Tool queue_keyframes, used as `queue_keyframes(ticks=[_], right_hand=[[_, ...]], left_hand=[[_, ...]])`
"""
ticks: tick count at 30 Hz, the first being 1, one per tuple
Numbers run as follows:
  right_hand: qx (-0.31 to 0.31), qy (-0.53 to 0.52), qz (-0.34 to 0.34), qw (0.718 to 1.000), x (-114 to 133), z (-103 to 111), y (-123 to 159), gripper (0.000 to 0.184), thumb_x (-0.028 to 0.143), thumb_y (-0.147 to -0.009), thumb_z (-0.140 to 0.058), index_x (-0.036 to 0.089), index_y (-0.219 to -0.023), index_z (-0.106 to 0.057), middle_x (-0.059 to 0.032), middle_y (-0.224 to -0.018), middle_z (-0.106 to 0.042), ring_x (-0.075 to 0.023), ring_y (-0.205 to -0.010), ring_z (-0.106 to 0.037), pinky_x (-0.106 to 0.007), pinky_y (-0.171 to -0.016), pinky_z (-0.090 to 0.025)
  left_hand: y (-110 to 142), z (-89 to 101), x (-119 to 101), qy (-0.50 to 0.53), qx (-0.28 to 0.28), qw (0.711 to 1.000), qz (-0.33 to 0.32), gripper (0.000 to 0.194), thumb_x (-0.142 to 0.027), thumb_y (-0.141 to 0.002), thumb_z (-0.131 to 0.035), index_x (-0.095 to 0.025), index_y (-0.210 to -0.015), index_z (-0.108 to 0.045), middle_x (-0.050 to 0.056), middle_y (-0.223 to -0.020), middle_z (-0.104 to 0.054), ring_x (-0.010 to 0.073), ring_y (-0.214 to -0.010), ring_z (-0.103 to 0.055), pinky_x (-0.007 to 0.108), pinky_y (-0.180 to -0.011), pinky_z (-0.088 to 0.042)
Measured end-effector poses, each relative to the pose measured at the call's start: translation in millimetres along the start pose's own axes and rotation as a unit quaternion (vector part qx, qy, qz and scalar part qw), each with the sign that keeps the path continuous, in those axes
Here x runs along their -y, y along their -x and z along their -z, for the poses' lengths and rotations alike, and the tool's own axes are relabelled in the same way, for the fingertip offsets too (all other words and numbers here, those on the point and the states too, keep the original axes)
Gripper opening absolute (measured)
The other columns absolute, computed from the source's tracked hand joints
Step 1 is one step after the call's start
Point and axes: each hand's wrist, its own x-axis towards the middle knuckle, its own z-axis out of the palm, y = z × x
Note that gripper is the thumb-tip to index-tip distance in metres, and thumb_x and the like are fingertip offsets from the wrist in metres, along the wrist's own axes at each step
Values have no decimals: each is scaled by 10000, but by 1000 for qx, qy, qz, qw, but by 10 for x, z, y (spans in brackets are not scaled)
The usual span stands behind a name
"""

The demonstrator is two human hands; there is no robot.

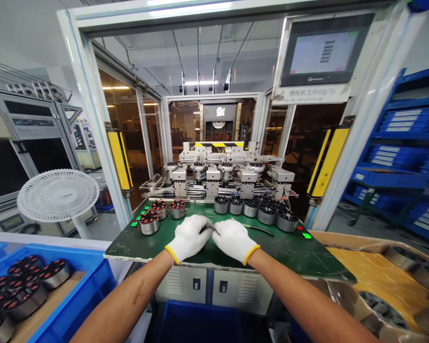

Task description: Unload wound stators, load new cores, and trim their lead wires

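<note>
Clock directions are taken from where the hands meet, 12 being straight ahead. The fingers of the gloved left hand (pixel 192 234) are drawn together and bent inward. Those of the right hand (pixel 235 238) are together too, tips meeting the left's above the table (pixel 200 256). Something small and dark shows at the tips; whether it is pinched, and what it is, I cannot tell.

Thin wires (pixel 208 213) lie just beyond the tips, at 12 to 11 o'clock. The nearest wound core (pixel 178 208), with reddish windings, stands on the table at 10; more wound cores (pixel 149 223) sit farther out between 9 and 10. A black rod (pixel 261 230) with a yellow-green end lies beside the right hand at 3. Bare cores (pixel 266 213) form a row from 1 round to 3.

Farther out, the machine (pixel 213 178) spans 12, and a lit screen (pixel 323 51) hangs high at 1. A white fan (pixel 59 196) is at 9 to 10. A blue bin (pixel 82 297) of wound cores is at 8, and a carton (pixel 343 237) holding cores at 4.
</note>
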Motion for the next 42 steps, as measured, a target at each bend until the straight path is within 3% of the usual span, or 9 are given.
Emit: queue_keyframes(ticks=[5, 11, 16, 18, 21, 23, 32, 38, 42], right_hand=[[9, -97, 93, 991, -3, 126, 106, 280, 251, -884, -453, 161, -717, -659, -53, -725, -670, -155, -687, -598, -258, -626, -340], [-31, -179, -111, 977, -148, 219, -137, 330, 256, -894, -377, 146, -787, -669, -112, -824, -681, -202, -800, -613, -274, -642, -350], [71, -282, -64, 955, -56, 92, 72, 241, 229, -778, -471, 151, -596, -609, -56, -609, -631, -147, -591, -578, -232, -543, -374], [88, -477, -103, 868, -73, 119, 139, 226, 270, -758, -468, 158, -604, -589, 0, -479, -541, -104, -413, -464, -208, -419, -317], [9, -754, -224, 617, -170, 145, 106, 172, 310, -684, -511, 162, -600, -526, 49, -408, -417, -60, -321, -303, -174, -333, -191], [-33, -793, -263, 549, -238, 114, 52, 160, 310, -649, -535, 161, -599, -507, 54, -414, -408, -47, -320, -292, -156, -327, -177], [-65, -802, -281, 522, -411, -171, -5, 187, 303, -756, -600, 116, -739, -603, 7, -470, -516, -69, -340, -402, -149, -304, -242], [-9, -843, -315, 435, -94, -239, 0, 237, 377, -834, -588, 149, -874, -535, -39, -712, -620, -44, -433, -455, -118, -348, -294], [23, -822, -257, 508, 80, -305, 66, 313, 356, -759, -685, 155, -959, -551, -45, -831, -636, -77, -477, -537, -157, -349, -347]], left_hand=[[-52, -15, 15, -14, 19, 1000, -4, 199, -272, -833, -486, -269, -939, -654, 4, -948, -673, 182, -906, -595, 281, -804, -454], [-48, -19, -10, -11, 20, 1000, 17, 199, -304, -839, -483, -266, -950, -644, 10, -958, -670, 186, -915, -599, 281, -791, -460], [-19, 1, -27, -10, 22, 1000, 15, 188, -294, -833, -494, -267, -931, -651, 3, -957, -676, 185, -922, -603, 279, -798, -461], [-12, -12, -33, -12, 22, 1000, 9, 192, -280, -835, -491, -272, -942, -650, -2, -960, -675, 181, -926, -604, 277, -804, -462], [-11, -51, -62, -20, 18, 1000, 15, 196, -306, -847, -493, -276, -956, -654, 4, -962, -672, 186, -929, -605, 286, -804, -464], [-9, -47, -83, -26, 20, 999, 16, 196, -313, -852, -492, -270, -948, -657, 10, -959, -673, 192, -922, -607, 299, -802, -465], [157, 469, 187, -136, 108, 978, -118, 478, -465, -615, -756, -239, -1014, -618, 40, -1068, -636, 265, -1027, -556, 380, -886, -434], [198, 250, 191, -247, 81, 960, -107, 331, -392, -805, -609, -237, -1097, -599, 72, -1014, -653, 254, -1003, -558, 369, -852, -418], [164, 244, 11, -266, 79, 958, -69, 485, -542, -734, -638, -224, -1099, -598, 83, -910, -652, 277, -916, -573, 376, -801, -430]])
